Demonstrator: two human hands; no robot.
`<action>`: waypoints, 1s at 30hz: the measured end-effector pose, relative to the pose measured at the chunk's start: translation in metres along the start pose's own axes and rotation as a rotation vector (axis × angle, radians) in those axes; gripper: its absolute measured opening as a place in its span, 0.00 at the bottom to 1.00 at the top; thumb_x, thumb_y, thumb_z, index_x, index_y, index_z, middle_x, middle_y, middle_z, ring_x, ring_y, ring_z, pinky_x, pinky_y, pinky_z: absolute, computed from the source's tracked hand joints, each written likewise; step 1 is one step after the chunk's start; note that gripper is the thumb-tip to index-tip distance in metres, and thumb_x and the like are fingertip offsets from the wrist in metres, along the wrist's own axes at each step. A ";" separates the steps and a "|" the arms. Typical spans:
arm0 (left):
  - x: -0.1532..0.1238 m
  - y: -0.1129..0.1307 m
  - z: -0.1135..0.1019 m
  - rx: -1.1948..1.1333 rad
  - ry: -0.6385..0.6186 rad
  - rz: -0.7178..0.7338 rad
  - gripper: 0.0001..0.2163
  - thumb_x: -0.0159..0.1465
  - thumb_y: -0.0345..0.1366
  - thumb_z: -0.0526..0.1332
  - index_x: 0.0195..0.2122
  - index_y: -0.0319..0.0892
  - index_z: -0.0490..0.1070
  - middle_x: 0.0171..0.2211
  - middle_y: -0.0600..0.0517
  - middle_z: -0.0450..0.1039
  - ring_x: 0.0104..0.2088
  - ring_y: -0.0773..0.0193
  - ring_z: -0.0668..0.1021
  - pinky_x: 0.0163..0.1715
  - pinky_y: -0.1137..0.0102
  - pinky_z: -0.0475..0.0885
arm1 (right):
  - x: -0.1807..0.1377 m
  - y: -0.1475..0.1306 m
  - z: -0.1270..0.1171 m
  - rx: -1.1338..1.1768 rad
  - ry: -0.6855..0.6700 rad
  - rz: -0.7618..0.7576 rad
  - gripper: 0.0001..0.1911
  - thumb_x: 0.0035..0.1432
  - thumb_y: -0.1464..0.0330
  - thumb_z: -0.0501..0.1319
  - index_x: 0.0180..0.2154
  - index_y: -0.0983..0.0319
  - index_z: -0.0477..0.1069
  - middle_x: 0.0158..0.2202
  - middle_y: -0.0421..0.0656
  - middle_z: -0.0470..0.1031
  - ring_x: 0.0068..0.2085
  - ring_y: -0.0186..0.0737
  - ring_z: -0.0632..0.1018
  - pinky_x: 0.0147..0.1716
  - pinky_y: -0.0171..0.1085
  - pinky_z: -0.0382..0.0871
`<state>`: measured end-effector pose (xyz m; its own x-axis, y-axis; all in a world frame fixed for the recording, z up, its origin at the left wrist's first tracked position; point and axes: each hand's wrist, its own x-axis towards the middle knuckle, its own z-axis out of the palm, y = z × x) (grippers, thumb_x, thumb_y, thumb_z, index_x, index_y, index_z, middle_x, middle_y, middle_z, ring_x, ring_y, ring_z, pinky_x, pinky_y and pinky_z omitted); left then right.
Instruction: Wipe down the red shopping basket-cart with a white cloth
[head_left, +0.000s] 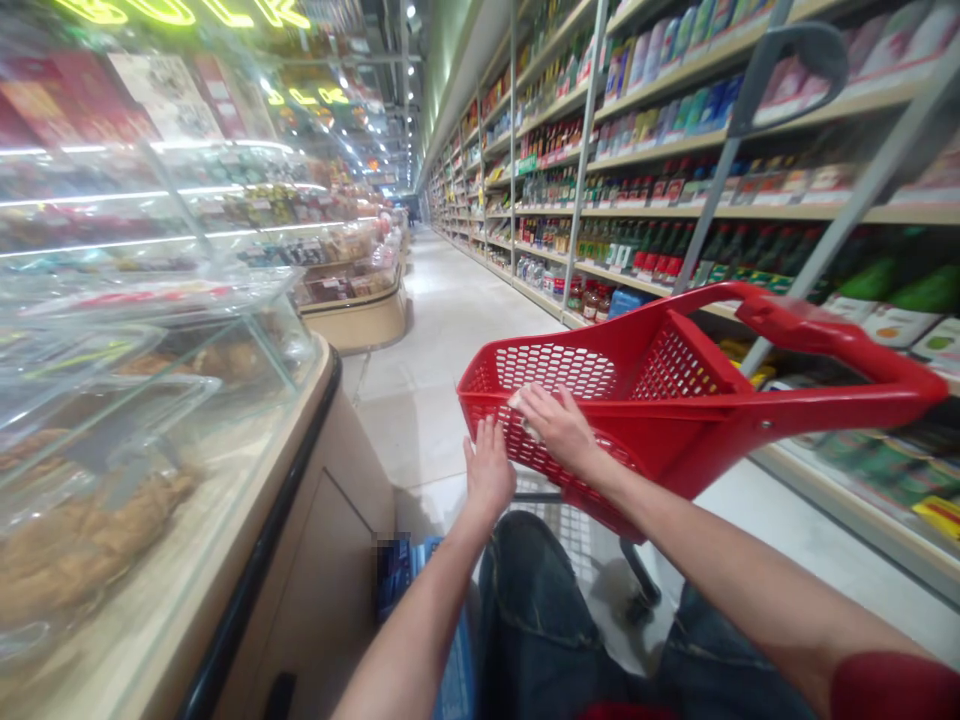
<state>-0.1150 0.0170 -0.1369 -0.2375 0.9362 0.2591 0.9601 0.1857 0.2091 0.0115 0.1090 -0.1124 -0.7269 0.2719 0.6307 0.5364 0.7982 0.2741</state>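
Observation:
A red plastic shopping cart (712, 410) stands sideways before me, its basket pierced with many holes and its handle toward the right. My right hand (562, 430) is at the near side of the basket, close to the top rim, with a small white cloth or tissue (533, 431) under its fingers. Just left of it, my left hand (491, 472) is open, fingers stretched upward by the cart's front corner. It holds nothing that I can see, and whether it touches the plastic I cannot tell. My knees in dark jeans (536, 580) are bent below the cart.
A display counter (300, 510) with a black bumper edge and clear food bins runs close on my left. Shelves of bottles (660, 250) line the right side. The pale floor aisle (442, 280) leads ahead. A blue object (450, 660), partly hidden, lies under my left arm.

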 end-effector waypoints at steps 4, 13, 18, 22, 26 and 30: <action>-0.003 0.008 -0.002 0.014 0.006 0.034 0.30 0.55 0.25 0.51 0.61 0.35 0.48 0.64 0.41 0.45 0.63 0.56 0.50 0.60 0.52 0.47 | -0.032 0.000 0.016 -0.013 -0.062 -0.056 0.22 0.59 0.74 0.51 0.55 0.63 0.61 0.56 0.48 0.64 0.59 0.45 0.61 0.57 0.52 0.52; -0.008 0.030 0.001 0.014 -0.010 0.092 0.29 0.55 0.26 0.51 0.60 0.34 0.51 0.63 0.40 0.47 0.63 0.56 0.51 0.60 0.54 0.47 | -0.062 0.006 -0.003 -0.006 -0.017 -0.037 0.21 0.58 0.76 0.50 0.53 0.62 0.63 0.54 0.48 0.67 0.58 0.44 0.63 0.56 0.53 0.53; -0.004 0.047 -0.001 0.004 0.044 0.120 0.29 0.55 0.26 0.51 0.60 0.36 0.51 0.63 0.41 0.48 0.63 0.56 0.51 0.60 0.52 0.47 | -0.040 0.024 -0.038 -0.017 0.082 0.087 0.21 0.60 0.75 0.50 0.54 0.59 0.62 0.57 0.47 0.63 0.60 0.44 0.60 0.57 0.54 0.49; -0.006 0.058 -0.004 0.000 0.060 0.146 0.28 0.56 0.27 0.51 0.60 0.37 0.51 0.63 0.42 0.49 0.63 0.56 0.51 0.60 0.53 0.49 | -0.060 0.027 -0.031 -0.057 -0.004 0.051 0.21 0.59 0.74 0.51 0.55 0.61 0.61 0.56 0.48 0.65 0.58 0.45 0.62 0.56 0.53 0.52; -0.009 0.067 -0.004 0.000 0.033 0.172 0.28 0.55 0.27 0.51 0.60 0.36 0.52 0.63 0.42 0.48 0.63 0.56 0.51 0.60 0.52 0.48 | -0.095 0.018 -0.014 -0.064 -0.092 0.023 0.21 0.57 0.75 0.52 0.54 0.62 0.62 0.54 0.48 0.67 0.57 0.45 0.64 0.55 0.51 0.56; -0.011 0.076 -0.003 0.000 0.035 0.193 0.28 0.56 0.28 0.49 0.60 0.35 0.52 0.63 0.42 0.48 0.63 0.57 0.51 0.60 0.54 0.48 | -0.099 0.018 -0.026 -0.056 -0.051 0.026 0.19 0.58 0.74 0.51 0.52 0.63 0.64 0.54 0.48 0.68 0.57 0.45 0.65 0.55 0.51 0.57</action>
<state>-0.0401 0.0197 -0.1214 -0.0541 0.9436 0.3267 0.9884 0.0041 0.1520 0.1045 0.0823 -0.1514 -0.7328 0.3204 0.6003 0.5774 0.7596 0.2993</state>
